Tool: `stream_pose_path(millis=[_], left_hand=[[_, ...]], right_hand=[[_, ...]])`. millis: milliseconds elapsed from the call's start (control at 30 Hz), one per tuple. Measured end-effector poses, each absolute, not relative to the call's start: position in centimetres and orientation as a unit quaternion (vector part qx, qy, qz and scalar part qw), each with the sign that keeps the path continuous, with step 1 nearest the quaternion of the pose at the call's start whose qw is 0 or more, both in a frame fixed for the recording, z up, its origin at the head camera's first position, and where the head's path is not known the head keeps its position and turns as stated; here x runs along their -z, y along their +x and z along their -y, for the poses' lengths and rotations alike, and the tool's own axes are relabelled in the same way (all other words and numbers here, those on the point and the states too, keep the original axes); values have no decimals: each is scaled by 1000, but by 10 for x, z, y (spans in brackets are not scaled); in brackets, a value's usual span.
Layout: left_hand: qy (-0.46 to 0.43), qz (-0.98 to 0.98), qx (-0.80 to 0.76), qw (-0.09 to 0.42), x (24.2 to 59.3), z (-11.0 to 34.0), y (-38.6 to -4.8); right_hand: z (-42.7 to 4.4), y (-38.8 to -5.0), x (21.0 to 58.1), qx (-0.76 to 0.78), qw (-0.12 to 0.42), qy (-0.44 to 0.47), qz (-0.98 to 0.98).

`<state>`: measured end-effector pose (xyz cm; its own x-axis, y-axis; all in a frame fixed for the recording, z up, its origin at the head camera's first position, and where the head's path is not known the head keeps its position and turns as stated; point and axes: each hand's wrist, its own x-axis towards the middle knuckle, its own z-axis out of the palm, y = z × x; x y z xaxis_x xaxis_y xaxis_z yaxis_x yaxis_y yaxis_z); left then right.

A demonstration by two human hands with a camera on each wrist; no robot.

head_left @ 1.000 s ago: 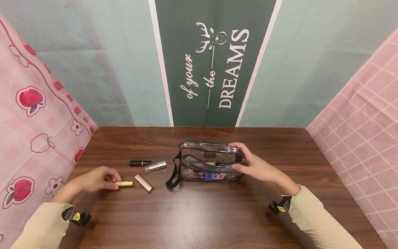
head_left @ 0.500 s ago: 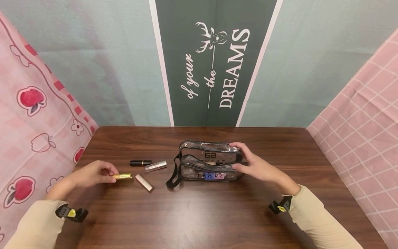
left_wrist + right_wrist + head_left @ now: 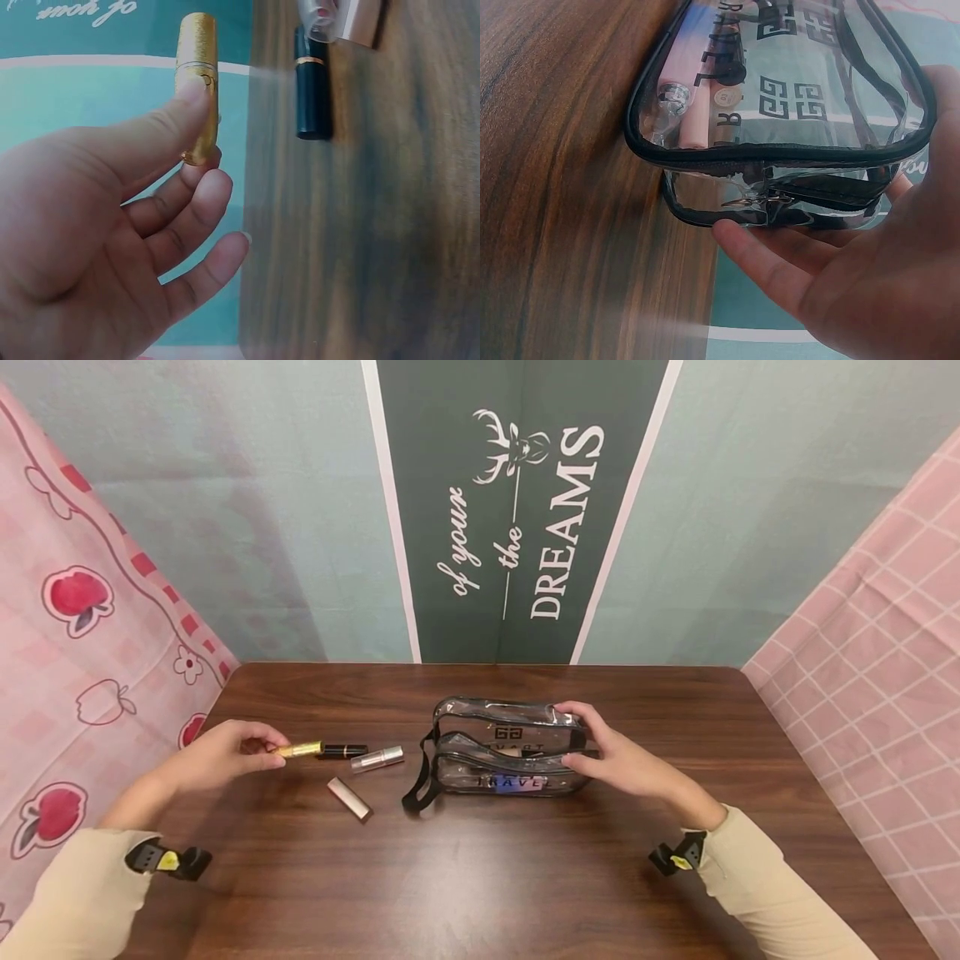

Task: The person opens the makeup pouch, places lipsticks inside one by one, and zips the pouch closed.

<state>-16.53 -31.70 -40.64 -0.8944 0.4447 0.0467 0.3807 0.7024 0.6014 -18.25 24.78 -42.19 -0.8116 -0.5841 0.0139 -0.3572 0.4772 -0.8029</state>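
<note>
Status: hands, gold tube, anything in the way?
Left hand pinches gold tube, raised off table. Right hand grips clear bag. Black tube, silver-capped tube between hands, possibly in the way.

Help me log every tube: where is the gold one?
In the head view's left half, the gold tube is pinched by the left hand, just left of the black tube.

1 clr bag [image 3: 510, 787], 4 tubes [image 3: 377, 759] outside it, 2 hands [image 3: 622, 762], 2 wrist cams [image 3: 677, 855], 1 tbl [image 3: 480, 893]

Gold tube [image 3: 198, 45] – metallic, txtd; pouch [image 3: 510, 766] – clear glossy plast.; tabletop [image 3: 480, 877] smooth wood-look w/ sheen.
</note>
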Motion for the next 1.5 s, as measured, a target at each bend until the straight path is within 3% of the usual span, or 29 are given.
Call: stream_pose_path(millis=[433, 700, 1500], left_hand=[[221, -917, -327, -50, 375, 293, -176], [228, -916, -326, -51, 358, 259, -184], [258, -901, -347, 14, 340, 148, -199]], right_hand=[[-247, -182, 423, 438, 139, -272, -846], [-248, -181, 424, 433, 140, -275, -847], [-250, -185, 425, 433, 140, -273, -848]])
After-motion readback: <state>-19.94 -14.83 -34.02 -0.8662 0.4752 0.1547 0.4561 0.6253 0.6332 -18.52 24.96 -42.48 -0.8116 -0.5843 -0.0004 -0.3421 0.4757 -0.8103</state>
